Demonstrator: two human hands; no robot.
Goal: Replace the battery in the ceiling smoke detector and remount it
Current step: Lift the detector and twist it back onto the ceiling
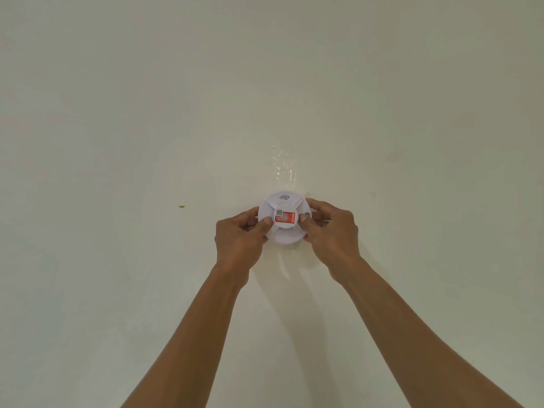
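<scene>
Both hands point(240, 238) point(331, 234) grip smoke detector point(284, 220), fingertips hidden

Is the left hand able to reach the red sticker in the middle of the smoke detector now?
Probably yes. The left hand already grips the smoke detector at its left edge, with the thumb lying just beside the red sticker. Nothing covers the sticker; the right hand holds the opposite edge.

An indoor room, most likely in a home, seen looking up at its ceiling point(147, 98): a plain, off-white painted surface fills the whole view. A round white smoke detector point(283, 219) sits against it near the middle, a patch of shiny clear tape point(284, 166) just beyond it, and a small yellowish fleck point(181, 206) off to the left
</scene>
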